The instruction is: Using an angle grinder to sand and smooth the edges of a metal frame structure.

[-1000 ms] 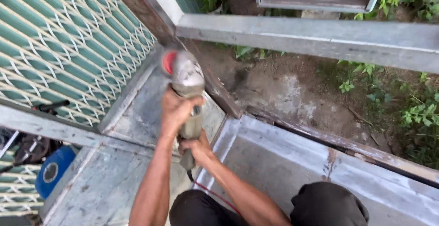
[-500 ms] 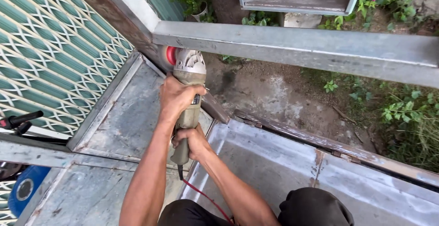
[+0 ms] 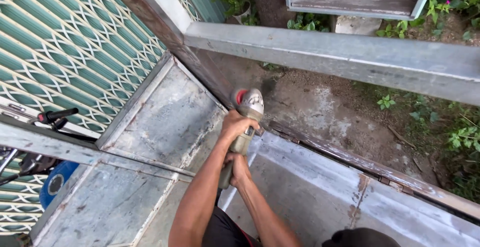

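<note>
An angle grinder point(image 3: 248, 108) with a silver head and a red disc guard points away from me at the rusty edge rail point(image 3: 350, 159) of a grey metal frame. My left hand point(image 3: 235, 125) grips the grinder's body just behind the head. Further back, my right hand point(image 3: 237, 168) holds the rear handle. The disc sits close to where the rail meets the dark upright post point(image 3: 165, 32); whether it touches the metal I cannot tell.
Grey sheet-metal panels point(image 3: 165, 122) lie below and to the left. A green folding lattice gate point(image 3: 60, 52) fills the upper left. A grey steel beam point(image 3: 340, 57) crosses ahead. Bare ground with weeds point(image 3: 460, 142) lies beyond. A blue object point(image 3: 56, 182) and handlebar point(image 3: 57, 115) sit left.
The view has shifted, so the grinder and both hands now sit lower and further right in the picture. Both hands keep the same grip on the tool.
</note>
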